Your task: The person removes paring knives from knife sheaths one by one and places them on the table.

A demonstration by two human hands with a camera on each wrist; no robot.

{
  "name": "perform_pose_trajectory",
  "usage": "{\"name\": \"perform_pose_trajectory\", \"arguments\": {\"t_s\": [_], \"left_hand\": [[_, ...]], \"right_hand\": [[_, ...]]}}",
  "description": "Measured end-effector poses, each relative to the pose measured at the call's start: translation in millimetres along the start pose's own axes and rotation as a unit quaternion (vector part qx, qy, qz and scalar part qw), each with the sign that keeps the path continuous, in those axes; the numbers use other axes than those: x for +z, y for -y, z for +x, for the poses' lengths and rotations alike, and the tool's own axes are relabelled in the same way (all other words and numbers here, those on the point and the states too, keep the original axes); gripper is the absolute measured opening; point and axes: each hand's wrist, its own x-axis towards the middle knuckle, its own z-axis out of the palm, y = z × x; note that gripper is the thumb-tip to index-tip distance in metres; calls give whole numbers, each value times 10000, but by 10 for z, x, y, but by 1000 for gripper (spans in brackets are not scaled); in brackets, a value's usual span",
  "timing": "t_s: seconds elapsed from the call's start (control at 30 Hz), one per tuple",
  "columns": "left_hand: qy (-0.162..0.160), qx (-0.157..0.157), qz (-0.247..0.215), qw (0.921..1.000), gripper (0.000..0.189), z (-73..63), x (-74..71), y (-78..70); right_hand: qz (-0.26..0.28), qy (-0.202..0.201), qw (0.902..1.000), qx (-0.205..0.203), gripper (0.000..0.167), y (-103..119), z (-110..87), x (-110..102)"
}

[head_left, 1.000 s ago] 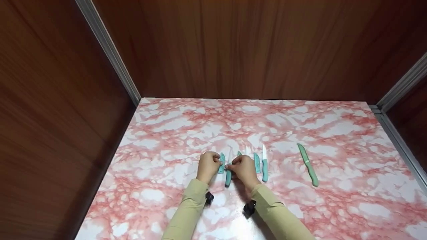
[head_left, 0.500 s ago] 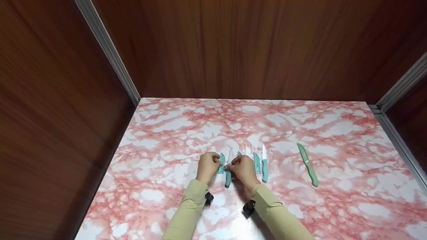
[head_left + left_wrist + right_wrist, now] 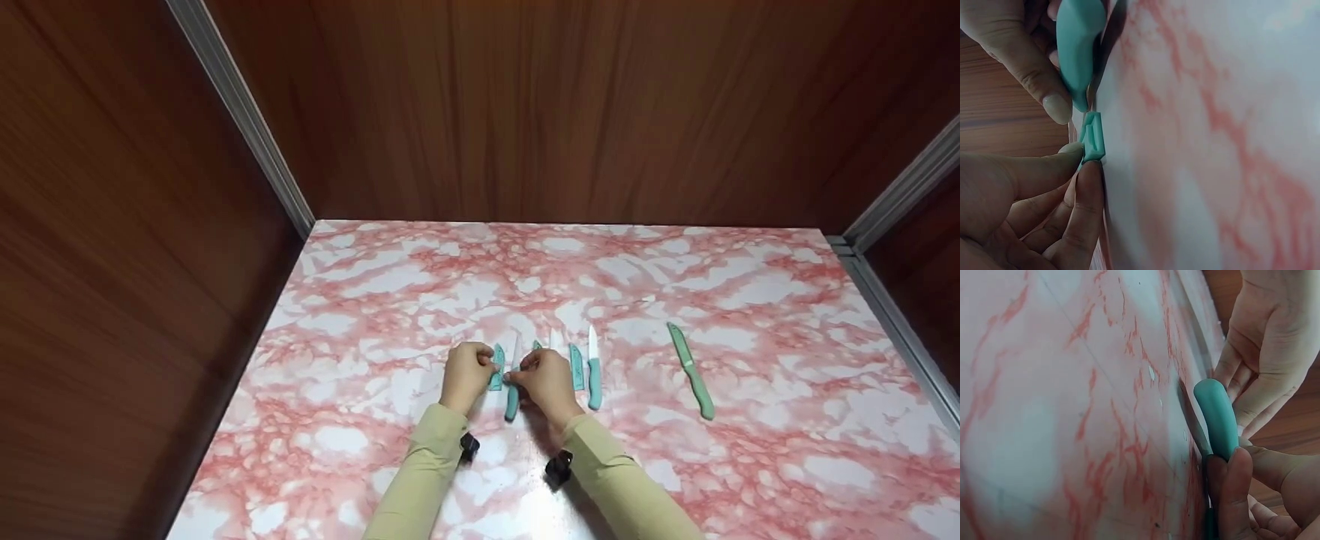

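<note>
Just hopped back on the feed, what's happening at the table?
A person's left hand pinches a teal sheath, while their right hand pinches a teal knife by the handle. The two lie side by side, apart, with the blade bare. The right hand partly hides another sheath and white blade. Just right of that hand lie a third sheath and an unsheathed blue-green knife. A green knife sits farther right.
</note>
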Motion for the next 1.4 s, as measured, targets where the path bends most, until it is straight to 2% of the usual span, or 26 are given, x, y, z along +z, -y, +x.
{"name": "perform_pose_trajectory", "arguments": {"t_s": [0.33, 0.57, 0.87, 1.13, 1.4], "left_hand": [[74, -90, -38, 9999, 17, -5, -13, 9], [138, -102, -76, 9998, 18, -7, -13, 16], [38, -24, -66, 10000, 16, 6, 12, 20], [-28, 8, -22, 10000, 19, 11, 36, 0], [-48, -105, -21, 9999, 19, 35, 62, 9]], "right_hand": [[372, 85, 9991, 167, 23, 8, -18, 0], [22, -4, 10000, -20, 21, 27, -6, -12], [261, 191, 9994, 104, 21, 41, 12, -25], [-9, 69, 9999, -155, 19, 38, 26, -41], [-62, 114, 9998, -156, 18, 29, 37, -38]]}}
